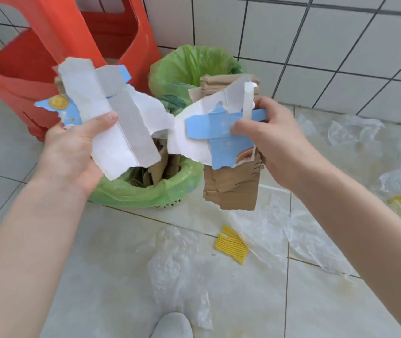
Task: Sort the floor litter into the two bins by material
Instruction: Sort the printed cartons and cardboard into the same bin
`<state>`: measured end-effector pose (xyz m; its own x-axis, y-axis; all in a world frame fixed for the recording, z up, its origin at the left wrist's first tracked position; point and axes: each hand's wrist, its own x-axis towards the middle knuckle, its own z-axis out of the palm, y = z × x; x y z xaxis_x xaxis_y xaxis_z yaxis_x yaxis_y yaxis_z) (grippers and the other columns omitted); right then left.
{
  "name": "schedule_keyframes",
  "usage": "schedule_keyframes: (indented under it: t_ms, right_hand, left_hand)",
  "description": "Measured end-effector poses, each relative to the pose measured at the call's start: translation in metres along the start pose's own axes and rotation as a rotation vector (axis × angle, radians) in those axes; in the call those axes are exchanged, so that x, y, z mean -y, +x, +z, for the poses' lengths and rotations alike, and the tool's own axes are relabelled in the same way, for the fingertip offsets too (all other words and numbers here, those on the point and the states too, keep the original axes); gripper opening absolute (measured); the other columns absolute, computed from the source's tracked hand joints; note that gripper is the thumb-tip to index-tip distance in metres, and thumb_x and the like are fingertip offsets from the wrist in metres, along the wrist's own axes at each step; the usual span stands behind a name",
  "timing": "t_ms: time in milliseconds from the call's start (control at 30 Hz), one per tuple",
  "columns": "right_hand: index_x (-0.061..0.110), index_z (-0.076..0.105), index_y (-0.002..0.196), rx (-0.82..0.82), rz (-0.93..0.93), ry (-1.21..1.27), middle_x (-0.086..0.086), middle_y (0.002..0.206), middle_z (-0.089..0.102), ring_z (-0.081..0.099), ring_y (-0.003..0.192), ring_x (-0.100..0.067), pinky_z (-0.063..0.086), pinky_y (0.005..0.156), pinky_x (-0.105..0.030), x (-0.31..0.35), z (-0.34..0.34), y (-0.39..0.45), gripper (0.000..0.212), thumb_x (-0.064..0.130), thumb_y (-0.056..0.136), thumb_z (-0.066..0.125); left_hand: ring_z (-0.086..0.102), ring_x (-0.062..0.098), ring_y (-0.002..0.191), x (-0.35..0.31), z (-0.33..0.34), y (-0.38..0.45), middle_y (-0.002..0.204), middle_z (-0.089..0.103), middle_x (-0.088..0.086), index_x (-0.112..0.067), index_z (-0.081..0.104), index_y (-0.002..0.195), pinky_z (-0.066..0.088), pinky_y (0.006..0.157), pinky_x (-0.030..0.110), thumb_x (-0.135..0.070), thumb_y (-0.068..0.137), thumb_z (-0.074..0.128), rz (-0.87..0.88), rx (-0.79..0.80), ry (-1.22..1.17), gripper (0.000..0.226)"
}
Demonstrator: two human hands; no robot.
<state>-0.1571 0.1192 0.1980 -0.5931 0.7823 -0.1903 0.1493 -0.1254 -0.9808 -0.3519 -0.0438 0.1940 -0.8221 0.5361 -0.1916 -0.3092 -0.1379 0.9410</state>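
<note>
Cardboard already fills the near bin (145, 193), your left hand (72, 145) and right hand (267, 140) each grip torn carton pieces (121, 132) above it, plastic film (177, 272) still litters the floor (97, 276).

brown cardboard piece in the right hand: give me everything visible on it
The brown cardboard piece looks like corrugated board, creased and crumpled, with ragged torn edges. It hangs roughly upright, gripped by the right hand together with torn white-and-blue carton scraps that overlap its middle. Its top pokes out above them, its bottom hangs free beside the near green-lined bin, above the floor.
</note>
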Motion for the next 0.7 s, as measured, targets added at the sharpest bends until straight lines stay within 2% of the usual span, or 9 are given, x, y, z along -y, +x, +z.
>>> schedule_keyframes:
  t_ms: [167, 267, 300, 367, 433, 500, 567, 633, 700]
  right_hand:
    - [0.011, 0.057, 0.097, 0.040, -0.052, -0.030, -0.003, 0.084, 0.064, 0.065, 0.070, -0.020, 0.047, 0.048, -0.024, 0.022, 0.033, 0.020, 0.023, 0.001, 0.077, 0.060]
    - [0.004, 0.060, 0.106, 0.038, 0.085, 0.105, -0.015, 0.094, 0.067, 0.070, 0.084, -0.034, 0.053, 0.062, -0.037, 0.030, 0.051, 0.037, 0.031, -0.001, 0.075, 0.060]
    - [0.002, 0.059, 0.110, 0.039, 0.132, 0.141, -0.019, 0.098, 0.068, 0.070, 0.083, -0.036, 0.053, 0.064, -0.039, 0.033, 0.058, 0.041, 0.034, -0.002, 0.076, 0.060]
    - [0.004, 0.060, 0.110, 0.049, 0.169, 0.112, -0.022, 0.106, 0.067, 0.070, 0.085, -0.038, 0.055, 0.067, -0.046, 0.034, 0.072, 0.049, 0.035, 0.000, 0.075, 0.061]
    - [0.010, 0.060, 0.097, 0.072, 0.181, 0.037, -0.016, 0.098, 0.067, 0.071, 0.086, -0.037, 0.055, 0.074, -0.052, 0.029, 0.084, 0.055, 0.022, 0.002, 0.076, 0.061]
    - [0.016, 0.054, 0.087, 0.065, 0.207, -0.080, -0.007, 0.086, 0.060, 0.068, 0.080, -0.030, 0.056, 0.070, -0.045, 0.019, 0.090, 0.060, 0.014, 0.006, 0.079, 0.061]
    - [0.014, 0.047, 0.105, 0.029, 0.248, -0.239, -0.005, 0.090, 0.054, 0.059, 0.074, -0.021, 0.049, 0.061, -0.031, 0.010, 0.089, 0.063, 0.028, 0.013, 0.081, 0.062]
    - [0.012, 0.035, 0.123, 0.012, 0.248, -0.394, -0.002, 0.090, 0.048, 0.052, 0.073, -0.014, 0.041, 0.056, -0.026, 0.005, 0.084, 0.067, 0.050, 0.017, 0.082, 0.062]
    - [0.013, 0.035, 0.124, 0.020, 0.193, -0.508, 0.001, 0.085, 0.044, 0.048, 0.069, -0.011, 0.037, 0.052, -0.026, 0.005, 0.080, 0.070, 0.051, 0.017, 0.082, 0.062]
  left_hand:
    - [0.066, 0.027, 0.108, -0.015, -0.043, 0.025, 0.121, 0.066, 0.011, -0.005, 0.058, 0.125, 0.053, 0.089, 0.048, -0.008, 0.066, 0.080, 0.051, -0.100, -0.049, 0.063]
    - [0.072, 0.022, 0.089, -0.006, -0.047, 0.027, 0.096, 0.074, 0.005, -0.010, 0.063, 0.098, 0.057, 0.080, 0.047, 0.003, 0.071, 0.074, 0.124, -0.310, 0.019, 0.031]
    - [0.073, 0.021, 0.084, 0.000, -0.043, 0.027, 0.093, 0.073, 0.004, -0.011, 0.062, 0.094, 0.058, 0.077, 0.044, 0.005, 0.073, 0.072, 0.116, -0.346, 0.042, 0.028]
    - [0.072, 0.019, 0.082, 0.015, -0.035, 0.028, 0.096, 0.072, 0.005, -0.007, 0.064, 0.103, 0.059, 0.070, 0.036, 0.005, 0.074, 0.071, 0.079, -0.309, 0.097, 0.032]
    - [0.072, 0.020, 0.084, 0.031, -0.028, 0.032, 0.096, 0.072, 0.003, -0.010, 0.064, 0.111, 0.059, 0.070, 0.035, 0.002, 0.076, 0.069, 0.037, -0.255, 0.248, 0.038]
    - [0.067, 0.024, 0.094, 0.046, -0.021, 0.034, 0.103, 0.069, 0.005, -0.012, 0.059, 0.115, 0.054, 0.082, 0.037, -0.006, 0.080, 0.065, 0.050, -0.185, 0.628, 0.036]
    - [0.058, 0.033, 0.106, 0.058, -0.014, 0.037, 0.116, 0.061, 0.016, -0.007, 0.048, 0.120, 0.043, 0.080, 0.033, -0.013, 0.086, 0.058, 0.061, -0.084, 1.028, 0.035]
    - [0.052, 0.037, 0.109, 0.059, -0.010, 0.043, 0.120, 0.056, 0.021, -0.004, 0.044, 0.120, 0.037, 0.075, 0.033, -0.013, 0.088, 0.054, 0.020, -0.020, 1.187, 0.035]
    - [0.052, 0.039, 0.110, 0.053, -0.009, 0.049, 0.121, 0.055, 0.022, -0.005, 0.043, 0.121, 0.036, 0.074, 0.033, -0.010, 0.087, 0.053, 0.028, -0.028, 1.272, 0.036]
